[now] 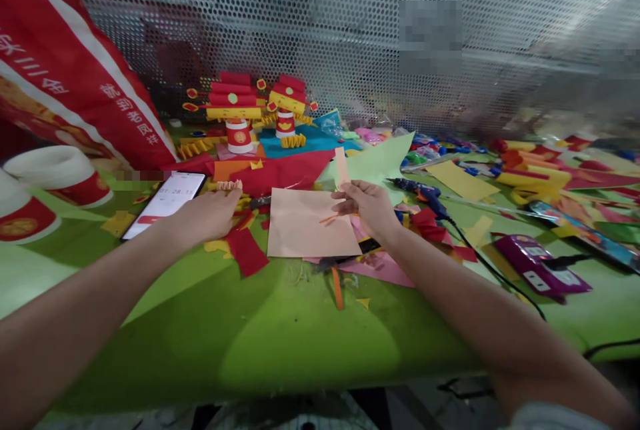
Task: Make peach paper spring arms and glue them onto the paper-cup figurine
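Note:
My left hand (215, 212) is closed, its fingertips at a small pleated peach paper strip (229, 185) beside the phone (167, 200). My right hand (370, 207) pinches a flat peach paper strip (341, 165), which stands upright from the thumb and fingers. Between the hands lies a peach paper sheet (305, 223), with red paper scraps (247, 251) to its left. Pink paper (383, 269) and a dark tool, partly covered, show under its lower right edge. An orange strip (337, 289) lies in front.
Two red and yellow paper-cup figures (240, 137) (286, 125) stand at the back. A blue glue gun (420, 195) lies right of my right hand, its cord running towards a purple power strip (537, 267). White-and-red paper cups (60, 173) lie at the left.

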{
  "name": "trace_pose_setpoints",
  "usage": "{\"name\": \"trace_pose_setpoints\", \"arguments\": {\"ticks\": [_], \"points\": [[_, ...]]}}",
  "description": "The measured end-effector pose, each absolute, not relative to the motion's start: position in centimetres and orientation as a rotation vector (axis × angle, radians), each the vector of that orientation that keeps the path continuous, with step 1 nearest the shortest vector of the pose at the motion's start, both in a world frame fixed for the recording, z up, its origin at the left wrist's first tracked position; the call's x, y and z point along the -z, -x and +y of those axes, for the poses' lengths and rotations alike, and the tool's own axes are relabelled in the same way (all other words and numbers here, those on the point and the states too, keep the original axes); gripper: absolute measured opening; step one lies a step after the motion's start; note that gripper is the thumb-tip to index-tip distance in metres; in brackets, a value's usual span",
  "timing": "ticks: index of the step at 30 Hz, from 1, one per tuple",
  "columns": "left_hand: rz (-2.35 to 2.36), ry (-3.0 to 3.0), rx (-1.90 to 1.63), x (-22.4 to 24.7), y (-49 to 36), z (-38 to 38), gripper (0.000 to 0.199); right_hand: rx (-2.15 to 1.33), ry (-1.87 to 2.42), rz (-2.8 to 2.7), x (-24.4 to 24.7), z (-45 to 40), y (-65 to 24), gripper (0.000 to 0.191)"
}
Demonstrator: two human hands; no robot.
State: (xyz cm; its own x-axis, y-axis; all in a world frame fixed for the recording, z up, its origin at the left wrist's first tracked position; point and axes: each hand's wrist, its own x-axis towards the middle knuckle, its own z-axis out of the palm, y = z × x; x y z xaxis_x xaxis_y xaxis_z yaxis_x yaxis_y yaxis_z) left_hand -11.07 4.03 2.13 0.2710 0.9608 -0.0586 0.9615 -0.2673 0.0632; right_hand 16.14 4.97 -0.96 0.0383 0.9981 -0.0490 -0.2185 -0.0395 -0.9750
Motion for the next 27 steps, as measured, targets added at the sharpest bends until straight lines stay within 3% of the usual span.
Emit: {"name": "trace_pose_setpoints", "arguments": {"ticks": [5, 12, 18, 21, 27], "points": [[1.959, -2.347, 0.380, -3.6, 10.3, 3.6, 0.072, -1.321, 1.117, -0.950, 0.6, 5.0, -16.1, 0.015], [2.017, -2.424, 0.443, -7.9, 10.6, 3.0, 0.047, -1.338, 1.095, -0.891, 0.5, 5.5, -16.5, 0.012], [1.981, -2.296, 0.105, -10.4, 10.5, 4.1, 0.040, -1.358, 1.107, -0.861, 0.4, 5.6, -16.7, 0.009], [1.831, -2.433, -0.121, -9.8, 9.1, 4.2, 0.047, -1.357, 1.121, -0.852, 0.4, 5.7, -16.6, 0.009], [1.519, -2.466, -0.023, -5.2, 7.2, 4.5, 0.064, -1.325, 1.091, -0.840, 0.5, 5.8, -16.6, 0.009]]}}
